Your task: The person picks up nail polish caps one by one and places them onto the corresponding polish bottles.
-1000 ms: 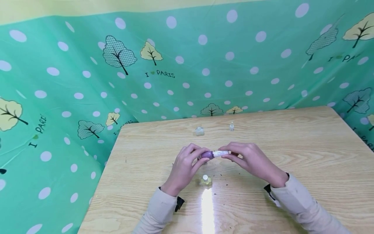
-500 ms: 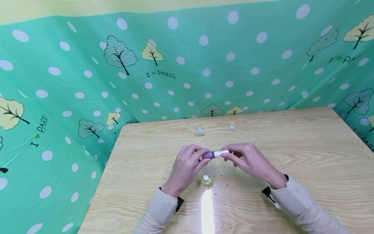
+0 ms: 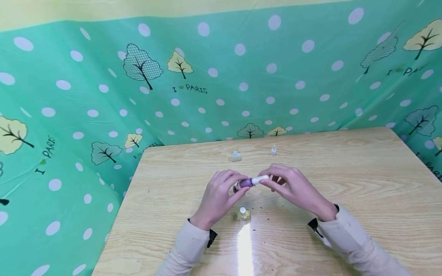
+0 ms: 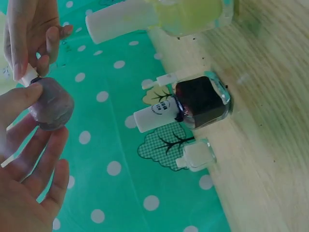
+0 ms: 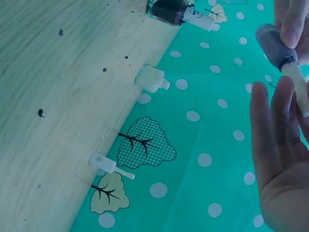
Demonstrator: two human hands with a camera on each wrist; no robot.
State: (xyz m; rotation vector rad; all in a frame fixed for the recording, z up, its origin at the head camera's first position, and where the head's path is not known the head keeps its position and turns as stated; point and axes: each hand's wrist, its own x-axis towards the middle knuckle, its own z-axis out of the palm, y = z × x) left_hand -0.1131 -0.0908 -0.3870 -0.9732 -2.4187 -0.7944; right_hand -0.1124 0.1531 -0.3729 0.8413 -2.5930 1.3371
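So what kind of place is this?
Maybe a little work corner indoors, though I can't tell what building it's in. There's a wooden table, a green cloth with trees on it hung behind, and a purple bottle, probably nail polish, held above the table.

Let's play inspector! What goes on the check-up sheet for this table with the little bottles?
Surface: wooden table, shiny light streak in front.
Job's things: purple bottle, white cap against its neck; tightness unclear.
Other things: yellow bottle, dark bottle, small uncapped bottle, brush cap, all upright.
Clutter: dark specks.
Left fingers: holding purple bottle.
Right fingers: pinching white cap.
Cables: nothing seen.
Surroundings: green dotted curtain.
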